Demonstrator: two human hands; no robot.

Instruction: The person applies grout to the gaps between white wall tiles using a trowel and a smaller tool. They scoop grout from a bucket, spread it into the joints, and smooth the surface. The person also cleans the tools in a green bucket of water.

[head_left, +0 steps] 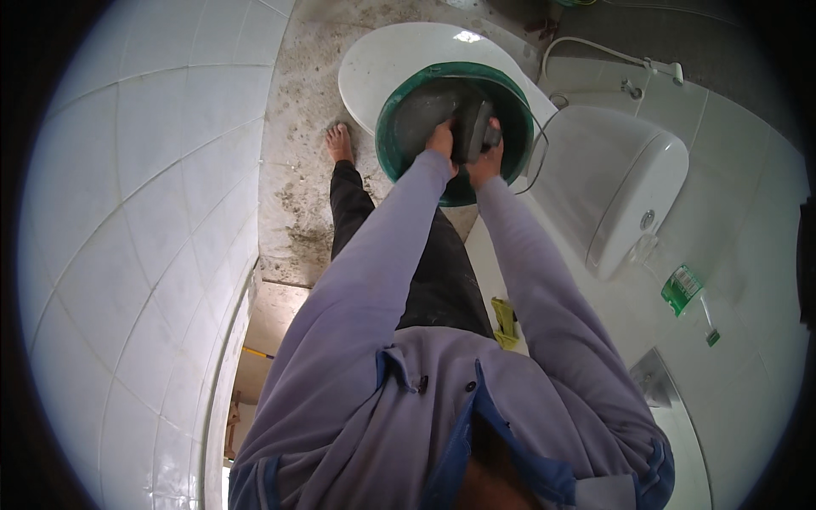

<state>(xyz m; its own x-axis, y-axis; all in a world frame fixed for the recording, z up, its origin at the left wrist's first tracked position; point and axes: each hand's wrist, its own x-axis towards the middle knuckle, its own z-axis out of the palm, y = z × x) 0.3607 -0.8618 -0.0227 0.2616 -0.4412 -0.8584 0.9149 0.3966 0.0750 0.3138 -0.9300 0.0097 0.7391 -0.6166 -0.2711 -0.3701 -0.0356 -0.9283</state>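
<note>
A green bucket [392,161] with a thin wire handle stands at the closed white toilet lid [361,72], in front of the tank. Grey, wet-looking matter [421,106] coats or fills its inside; which, I cannot tell. Both of my arms reach over the near rim. My left hand [441,140] is closed on the left side of a dark grey, block-shaped thing [470,134], perhaps a soaked sponge. On its right side my right hand [487,161] grips the same block. Part of the fingers of both hands is hidden behind it.
A white toilet tank [633,178] stands to the right, a hose [595,44] beyond it. A green-and-white packet [681,290] and a yellow-green cloth-like thing [505,323] lie nearer me. White tiled wall [153,170] rises at left above the stained floor [293,170].
</note>
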